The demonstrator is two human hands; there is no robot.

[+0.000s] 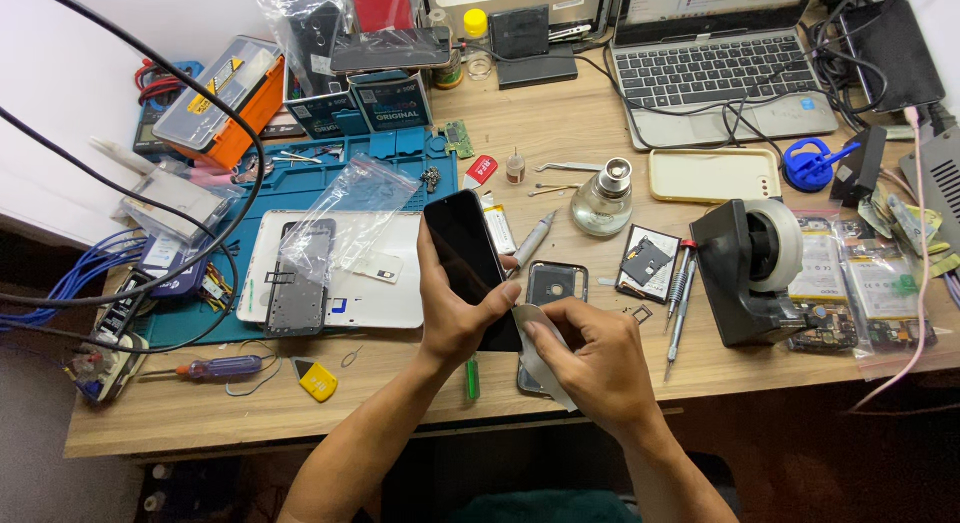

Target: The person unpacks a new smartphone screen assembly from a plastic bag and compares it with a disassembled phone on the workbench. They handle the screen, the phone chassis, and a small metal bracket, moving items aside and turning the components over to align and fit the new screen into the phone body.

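**Phone held above a crowded repair desk**

Hands meet at the middle of the wooden desk [560, 133]. The left hand [455, 318] is wrapped around the lower part of a black smartphone [468, 263], fingers curled behind it and thumb pressed on the dark screen, so the phone stands tilted above the desk edge. The right hand [595, 358] has its fingers drawn together on a pale cloth [545, 368], pinching it at the phone's lower end; whether the cloth touches the glass cannot be told.

Just behind the hands lies a phone back frame [556, 281] with a camera hole, partly hidden by them. To the left, a blue work mat [300, 173] carries a white tray [380, 293] with a grey phone body [298, 283] and a clear plastic bag [350, 208]. To the right stand a glass bottle [603, 198], a black tape dispenser [750, 273] and two screwdrivers [680, 293]. A laptop [720, 68] sits at the far edge, an orange parts box [222, 101] at far left.
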